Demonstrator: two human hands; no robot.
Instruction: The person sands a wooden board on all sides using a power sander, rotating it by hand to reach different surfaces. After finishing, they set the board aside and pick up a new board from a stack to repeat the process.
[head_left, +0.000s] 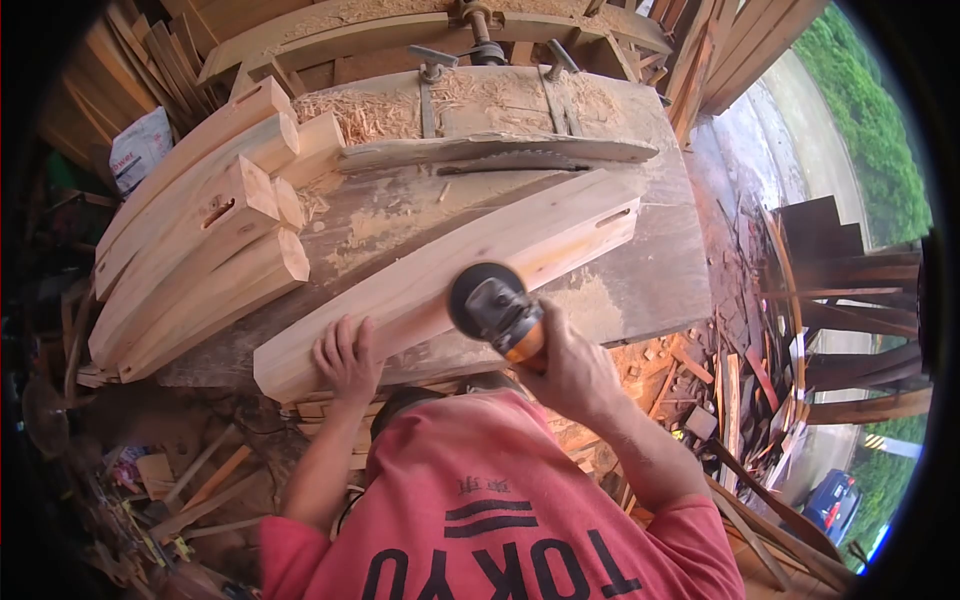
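Note:
A pale, gently curved timber beam lies slantwise across the workbench, with a slot cut near its far right end. My left hand rests on the beam's near left end, fingers spread over its edge. In my right hand is an angle grinder, gripped round its orange body. The grinder's round dark disc is over the middle of the beam and appears to touch its near face; the exact contact is hidden.
Several shaped timbers are stacked on the left of the sawdust-strewn workbench. A saw blade stands up through the top beside a wooden strip. Wood offcuts litter the ground at right; a white bag stands back left.

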